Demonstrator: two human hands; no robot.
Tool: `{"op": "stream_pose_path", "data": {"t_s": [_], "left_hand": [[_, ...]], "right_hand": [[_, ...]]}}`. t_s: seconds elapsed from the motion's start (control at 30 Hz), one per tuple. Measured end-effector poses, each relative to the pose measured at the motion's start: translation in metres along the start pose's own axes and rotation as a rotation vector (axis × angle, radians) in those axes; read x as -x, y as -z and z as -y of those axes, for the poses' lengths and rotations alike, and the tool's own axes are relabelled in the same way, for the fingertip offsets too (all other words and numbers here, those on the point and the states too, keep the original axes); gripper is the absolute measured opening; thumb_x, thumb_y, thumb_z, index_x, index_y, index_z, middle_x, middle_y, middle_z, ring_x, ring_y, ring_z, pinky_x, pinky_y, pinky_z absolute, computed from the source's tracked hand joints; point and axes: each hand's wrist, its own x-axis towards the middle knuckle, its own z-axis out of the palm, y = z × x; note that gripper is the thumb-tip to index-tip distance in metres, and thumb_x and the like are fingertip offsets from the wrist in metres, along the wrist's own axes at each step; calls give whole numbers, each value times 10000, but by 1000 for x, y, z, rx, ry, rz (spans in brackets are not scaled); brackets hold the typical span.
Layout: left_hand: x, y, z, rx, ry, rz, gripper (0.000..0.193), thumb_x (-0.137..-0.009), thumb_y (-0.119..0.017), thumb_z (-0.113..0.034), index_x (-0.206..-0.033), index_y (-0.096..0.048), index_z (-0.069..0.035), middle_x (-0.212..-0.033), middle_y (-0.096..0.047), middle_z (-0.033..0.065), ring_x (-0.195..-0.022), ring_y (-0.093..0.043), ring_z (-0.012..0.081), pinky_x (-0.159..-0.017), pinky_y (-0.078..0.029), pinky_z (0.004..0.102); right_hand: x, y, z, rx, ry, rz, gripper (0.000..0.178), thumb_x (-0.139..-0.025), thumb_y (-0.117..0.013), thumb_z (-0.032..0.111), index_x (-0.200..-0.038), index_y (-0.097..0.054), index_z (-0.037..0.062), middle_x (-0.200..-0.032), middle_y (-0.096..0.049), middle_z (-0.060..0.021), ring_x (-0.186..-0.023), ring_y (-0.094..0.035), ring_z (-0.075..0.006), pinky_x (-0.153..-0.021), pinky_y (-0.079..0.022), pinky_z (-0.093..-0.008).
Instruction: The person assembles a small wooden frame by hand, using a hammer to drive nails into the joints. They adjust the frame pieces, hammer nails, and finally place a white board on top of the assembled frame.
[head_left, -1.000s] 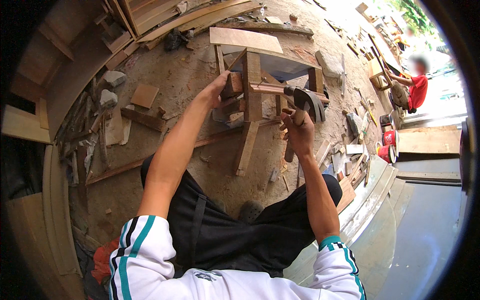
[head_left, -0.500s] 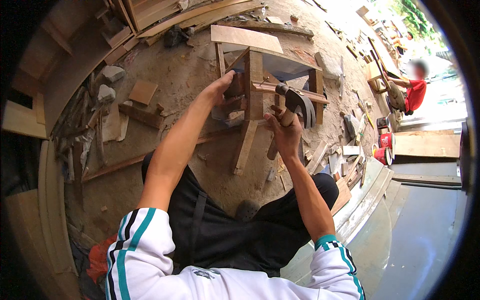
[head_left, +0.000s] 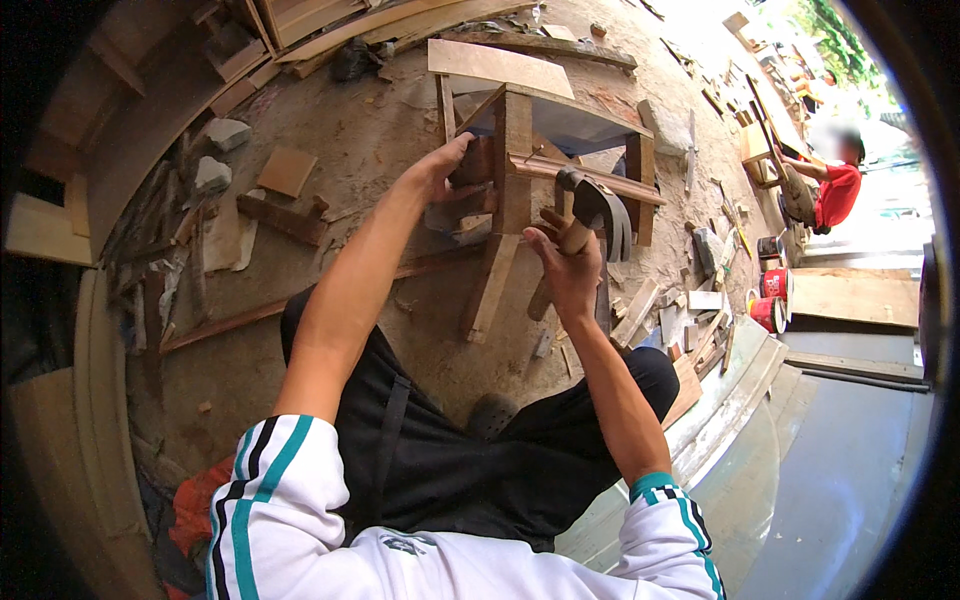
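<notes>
hammer [head_left: 590,205] higher and nearer the frame [head_left: 545,150] than a second ago | right hand [head_left: 570,270] clenched on its handle | left hand [head_left: 445,165] gripping one frame | one hammer, two red buckets [head_left: 770,300]

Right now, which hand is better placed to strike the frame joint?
Right. The right hand grips the claw hammer with its head raised beside the wooden frame. The left hand is braced on the frame's side, steadying it.
</notes>
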Motion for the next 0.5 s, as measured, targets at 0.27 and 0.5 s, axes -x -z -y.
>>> {"op": "stream_pose_path", "data": {"t_s": [0.27, 0.5], "left_hand": [[20, -8, -3, 24, 9, -18, 775, -848, -506, -724, -1416, -507, -197, -1469, -450, 120, -1302, -421, 292, -1017, -366, 490], [6, -4, 1, 30, 113, -19, 871, -815, -434, -756, -1484, -451, -197, -1586, -317, 178, -1424, -289, 432, -1056, -107, 758]], "right_hand": [[1, -24, -37, -132, 14, -27, 415, -936, -720, 170, -1270, -537, 7, -1346, -565, -123, -1112, -606, -183, -936, -524, -349], [3, 10, -27, -142, 59, -278, 214, -967, -687, 305, -1000, -671, 94, -813, -657, 8, -643, -584, -56, -546, -476, -263]]}}
